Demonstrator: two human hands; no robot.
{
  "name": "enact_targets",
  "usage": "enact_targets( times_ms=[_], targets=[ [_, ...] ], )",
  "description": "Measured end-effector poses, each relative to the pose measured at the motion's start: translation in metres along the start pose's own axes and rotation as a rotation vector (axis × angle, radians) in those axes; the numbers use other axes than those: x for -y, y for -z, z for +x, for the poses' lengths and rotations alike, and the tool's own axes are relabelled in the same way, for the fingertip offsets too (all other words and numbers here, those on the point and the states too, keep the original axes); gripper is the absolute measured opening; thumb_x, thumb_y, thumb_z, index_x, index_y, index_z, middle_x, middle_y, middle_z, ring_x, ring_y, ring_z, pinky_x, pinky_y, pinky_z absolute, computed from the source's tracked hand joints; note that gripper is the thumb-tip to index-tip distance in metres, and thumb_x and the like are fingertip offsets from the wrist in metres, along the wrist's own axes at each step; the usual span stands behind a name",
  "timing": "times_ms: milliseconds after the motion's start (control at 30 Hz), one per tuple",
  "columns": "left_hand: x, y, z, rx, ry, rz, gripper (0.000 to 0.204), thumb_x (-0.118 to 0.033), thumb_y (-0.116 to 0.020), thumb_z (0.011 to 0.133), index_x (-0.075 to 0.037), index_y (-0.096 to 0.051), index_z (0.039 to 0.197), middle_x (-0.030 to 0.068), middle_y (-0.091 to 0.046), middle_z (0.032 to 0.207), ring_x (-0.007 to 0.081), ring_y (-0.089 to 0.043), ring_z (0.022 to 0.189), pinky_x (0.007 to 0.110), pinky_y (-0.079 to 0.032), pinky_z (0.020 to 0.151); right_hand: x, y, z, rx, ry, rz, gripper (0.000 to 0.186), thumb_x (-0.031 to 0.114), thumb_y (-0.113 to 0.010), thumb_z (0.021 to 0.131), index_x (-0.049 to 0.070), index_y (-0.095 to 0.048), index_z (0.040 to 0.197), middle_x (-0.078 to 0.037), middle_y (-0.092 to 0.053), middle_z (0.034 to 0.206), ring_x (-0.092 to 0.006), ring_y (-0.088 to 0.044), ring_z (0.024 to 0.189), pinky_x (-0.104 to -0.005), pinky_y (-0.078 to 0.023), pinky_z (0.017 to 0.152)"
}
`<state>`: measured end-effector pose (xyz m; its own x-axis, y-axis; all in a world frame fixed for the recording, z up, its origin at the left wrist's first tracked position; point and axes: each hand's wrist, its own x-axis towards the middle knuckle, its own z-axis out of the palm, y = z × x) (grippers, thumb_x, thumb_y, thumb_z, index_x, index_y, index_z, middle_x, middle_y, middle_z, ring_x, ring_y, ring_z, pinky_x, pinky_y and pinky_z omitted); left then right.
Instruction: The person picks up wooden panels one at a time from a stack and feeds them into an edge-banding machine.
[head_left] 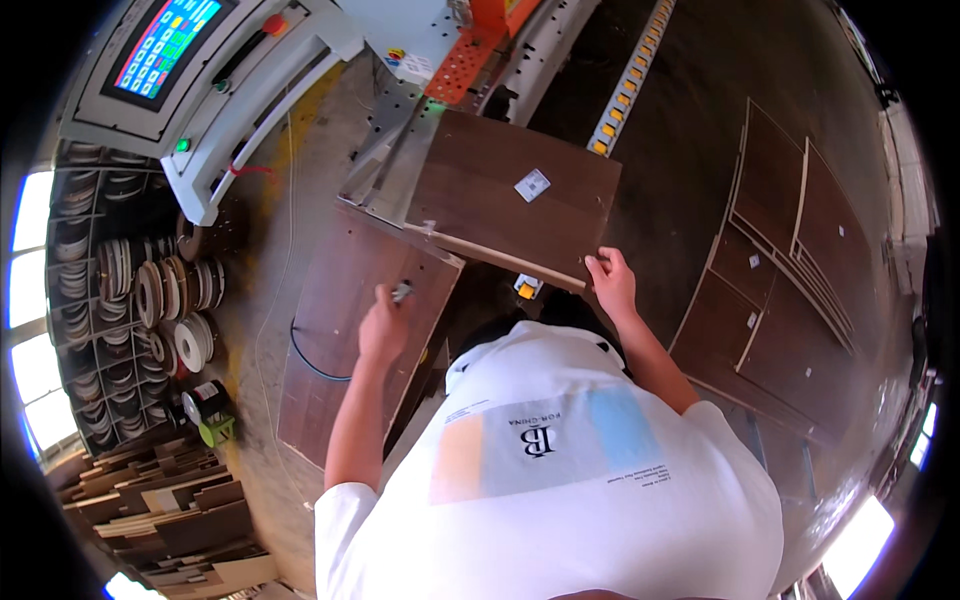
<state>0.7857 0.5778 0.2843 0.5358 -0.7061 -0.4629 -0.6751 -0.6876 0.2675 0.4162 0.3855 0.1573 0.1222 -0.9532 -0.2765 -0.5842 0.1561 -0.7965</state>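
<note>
A brown board [490, 190] with a white square label and a pale front edge lies on the metal machine bed [375, 185]. My right hand [610, 280] grips the board’s near right corner, thumb and fingers closed on it. My left hand [382, 325] is closed on a small grey metal object [402, 291], too small to name, above a lower brown board surface [350, 266] left of my body. A thin blue hose [320, 375] curves over that lower surface.
A control panel [135, 105] is upper left, an orange machine part [470, 55] ahead, a roller rail [626, 85] beyond the board. Stacked boards [770, 290] lie right. Edging rolls [155, 290] on a rack and offcuts [170, 520] are left.
</note>
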Motion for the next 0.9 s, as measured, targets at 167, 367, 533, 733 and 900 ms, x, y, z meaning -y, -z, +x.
enact_targets(
  times_ms=[167, 367, 533, 733, 900],
  targets=[
    [-0.034, 0.013, -0.066, 0.423, -0.237, 0.060, 0.037, -0.040, -0.057, 0.097, -0.008, -0.051, 0.113, 0.0269, -0.069, 0.099, 0.0461, -0.065, 0.097, 0.052, -0.051, 0.083, 0.004, -0.007, -0.007, -0.110, 0.012, 0.021, 0.027, 0.030, -0.068, 0.095, 0.004, -0.065, 0.102, -0.013, -0.073, 0.082, -0.0247, -0.071, 0.075, -0.0351, -0.054, 0.070],
    [0.062, 0.018, -0.090, 0.124, 0.189, -0.233, 0.039, -0.041, -0.059, 0.097, -0.009, -0.052, 0.118, 0.0267, -0.069, 0.100, 0.0465, -0.065, 0.097, 0.052, -0.051, 0.082, 0.000, -0.001, 0.002, 0.040, -0.086, 0.147, 0.039, 0.032, -0.062, 0.100, 0.003, -0.053, 0.124, -0.007, -0.066, 0.082, -0.0122, -0.063, 0.063, -0.0277, -0.054, 0.055],
    [0.044, 0.015, -0.123, 0.356, 0.008, -0.039, 0.040, -0.041, -0.059, 0.097, -0.008, -0.053, 0.119, 0.0255, -0.070, 0.096, 0.0469, -0.065, 0.095, 0.053, -0.050, 0.081, 0.020, -0.006, 0.000, 0.061, -0.142, 0.135, 0.048, 0.036, -0.062, 0.099, 0.002, -0.050, 0.131, -0.010, -0.068, 0.086, -0.0140, -0.063, 0.059, -0.0291, -0.054, 0.053],
    [0.082, -0.003, -0.119, 0.088, 0.141, -0.129, 0.039, -0.042, -0.057, 0.098, -0.009, -0.051, 0.118, 0.0271, -0.069, 0.097, 0.0469, -0.065, 0.096, 0.054, -0.050, 0.079, 0.010, -0.007, -0.010, -0.056, 0.081, -0.101, 0.051, 0.033, -0.067, 0.095, 0.007, -0.050, 0.135, -0.010, -0.072, 0.086, -0.0165, -0.067, 0.064, -0.0299, -0.051, 0.061],
    [0.096, 0.000, -0.109, -0.045, 0.265, -0.127, 0.038, -0.043, -0.055, 0.099, -0.008, -0.048, 0.112, 0.0274, -0.069, 0.097, 0.0494, -0.064, 0.093, 0.056, -0.049, 0.077, 0.021, -0.005, -0.028, -0.043, 0.004, 0.075, 0.044, 0.026, -0.070, 0.094, 0.006, -0.055, 0.130, -0.011, -0.073, 0.090, -0.0160, -0.068, 0.071, -0.0299, -0.054, 0.060]
  ],
)
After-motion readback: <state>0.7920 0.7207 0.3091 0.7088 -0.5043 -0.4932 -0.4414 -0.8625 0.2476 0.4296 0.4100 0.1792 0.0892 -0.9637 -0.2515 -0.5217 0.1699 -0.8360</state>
